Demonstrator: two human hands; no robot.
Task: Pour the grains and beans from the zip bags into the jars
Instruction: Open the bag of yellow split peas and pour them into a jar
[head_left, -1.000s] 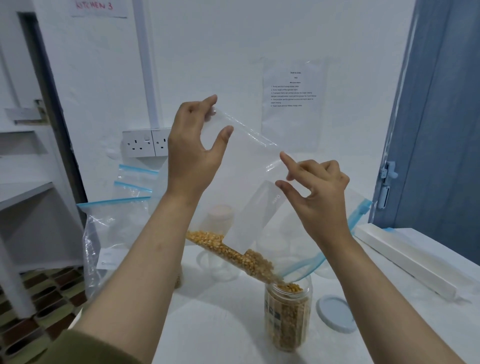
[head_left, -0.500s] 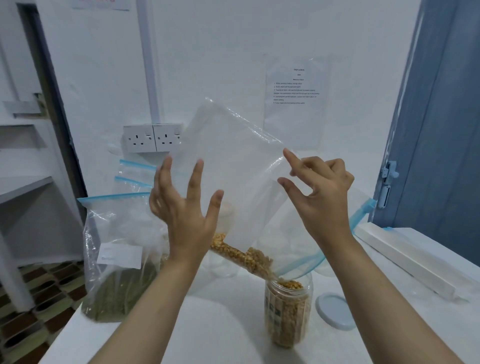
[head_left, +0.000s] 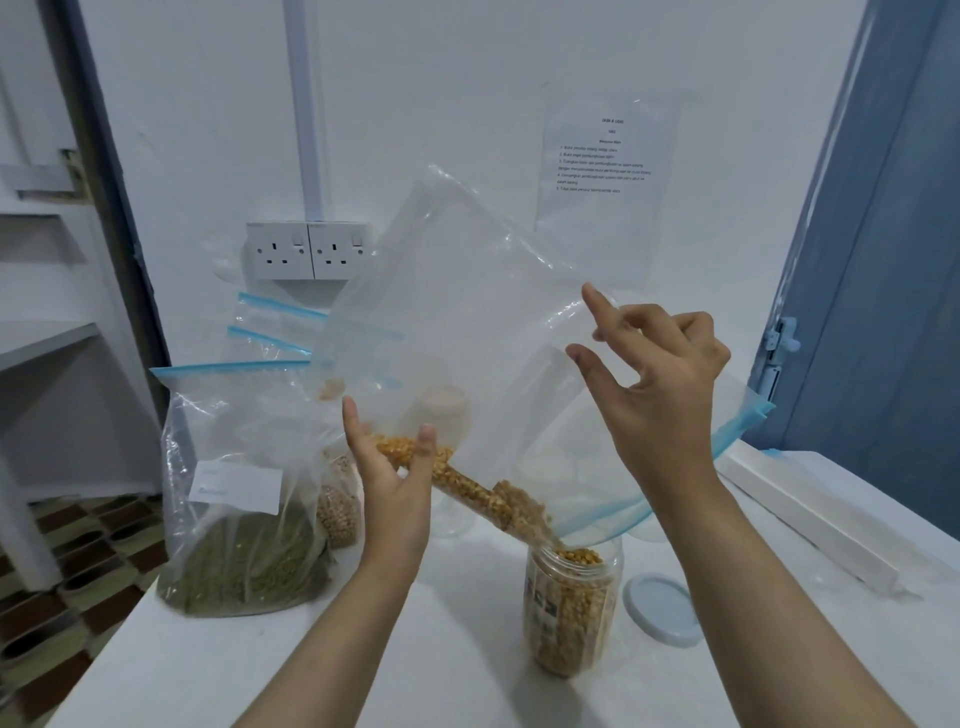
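Above the white bench, a clear zip bag with a blue zip strip hangs tilted, its open mouth lowered to the right over a clear plastic jar. Yellow split beans lie in a band along the bag's lower edge and spill from the mouth into the jar, which stands upright and is filled almost to its rim. The right hand holds the bag's upper right edge; its grip is a pinch of forefinger and thumb on the plastic, with the other fingers curled behind. The left hand is under the bag's lower left corner, fingers straight and spread, its grip apart, the fingertips against the plastic where the beans sit. Just right of the jar a pale round lid lies flat on the bench. To the left stands a large zip bag of green grains with a white label, and close behind it a smaller bag of tan beans. Further zip bags with blue strips stand behind them against the wall. A double wall socket and a printed sheet are on the white wall, and a long white box lies along the bench's right edge.
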